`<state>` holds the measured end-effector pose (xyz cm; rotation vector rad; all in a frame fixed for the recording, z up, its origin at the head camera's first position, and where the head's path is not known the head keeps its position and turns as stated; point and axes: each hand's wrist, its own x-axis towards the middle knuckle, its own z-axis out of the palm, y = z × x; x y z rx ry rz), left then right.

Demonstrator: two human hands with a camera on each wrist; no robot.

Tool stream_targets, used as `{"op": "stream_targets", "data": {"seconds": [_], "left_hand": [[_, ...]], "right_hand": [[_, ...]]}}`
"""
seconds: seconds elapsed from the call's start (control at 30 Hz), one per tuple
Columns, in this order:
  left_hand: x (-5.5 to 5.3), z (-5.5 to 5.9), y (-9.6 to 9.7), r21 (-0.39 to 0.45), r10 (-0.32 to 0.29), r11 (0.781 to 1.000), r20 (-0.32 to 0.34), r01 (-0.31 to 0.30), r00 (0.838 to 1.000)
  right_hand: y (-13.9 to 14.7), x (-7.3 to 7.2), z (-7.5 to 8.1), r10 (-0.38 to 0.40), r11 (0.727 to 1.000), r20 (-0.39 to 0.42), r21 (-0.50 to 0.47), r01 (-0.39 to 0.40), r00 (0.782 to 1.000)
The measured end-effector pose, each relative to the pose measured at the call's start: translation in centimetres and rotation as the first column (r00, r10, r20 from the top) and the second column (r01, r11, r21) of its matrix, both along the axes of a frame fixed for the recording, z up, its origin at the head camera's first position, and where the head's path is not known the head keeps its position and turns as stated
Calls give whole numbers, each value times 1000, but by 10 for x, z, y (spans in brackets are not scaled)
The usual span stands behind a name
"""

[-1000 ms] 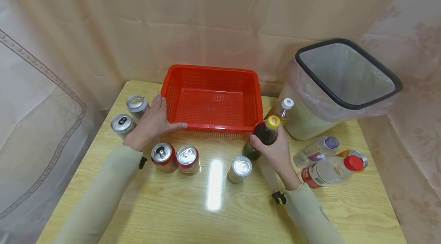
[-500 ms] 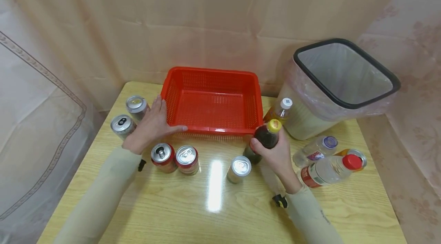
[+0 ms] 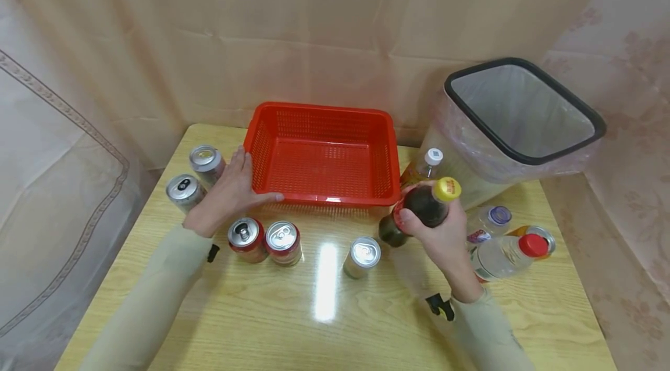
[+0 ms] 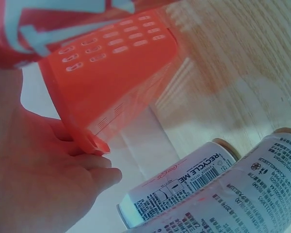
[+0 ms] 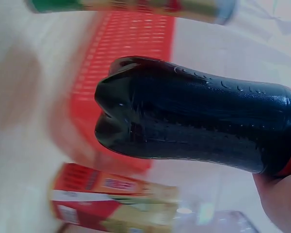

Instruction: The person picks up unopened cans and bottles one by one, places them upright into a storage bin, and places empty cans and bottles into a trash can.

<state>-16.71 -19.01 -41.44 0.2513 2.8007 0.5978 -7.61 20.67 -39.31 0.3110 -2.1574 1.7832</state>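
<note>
My right hand point(image 3: 442, 237) grips a cola bottle point(image 3: 425, 207) with a yellow cap and red label, tilted with its cap toward the right. Its dark lower half and lobed base point(image 5: 194, 119) fill the middle of the right wrist view. My left hand point(image 3: 225, 193) lies against the near left corner of a red plastic basket point(image 3: 324, 201), fingers stretched along its side and thumb along its front. In the left wrist view, the fingertips are right at the basket's corner rim point(image 4: 94, 145). Just behind the cola bottle stands a white-capped bottle point(image 3: 426, 166).
Two silver cans point(image 3: 184, 191) stand left of my left hand, two red cans point(image 3: 282, 243) in front of it. One pale can point(image 3: 361, 257) stands mid-table. At right are a lined bin point(image 3: 466, 161), a purple-capped bottle point(image 3: 487, 224), a red-capped bottle point(image 3: 502, 257) and an orange can point(image 3: 546, 238).
My right hand has moved right with the cola bottle, which leans over more, its cap swung toward the right. My left hand stays at the basket corner.
</note>
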Motion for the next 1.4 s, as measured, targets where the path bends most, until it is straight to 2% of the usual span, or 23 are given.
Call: {"op": "stream_targets", "data": {"seconds": [0.13,0.4,0.73,0.93,1.1,1.4], "left_hand": [[0,-1,0,12,-4,1000,-4,4,1000],[1,-2,2,22,7,1000,17,-8,1000],[4,-2,5,36,12,999,16,-13,1000],[5,-2,4,42,20,999,8,-20,1000],[4,-1,3,47,9,999,-2,-9,1000],[3,-2,-1,56,13,998,-1,-13,1000]], "right_hand": [[-1,0,20,5,999,-47,-37,-7,999],[-8,-10,55,35,999,-158,-23,-39,987],[-19,-28,80,-7,1000,-113,10,9,994],[-24,-45,86,-21,999,-103,39,25,994],[-29,-60,87,-51,996,-52,69,55,997],[-44,-99,81,-85,987,-19,132,87,996]]}}
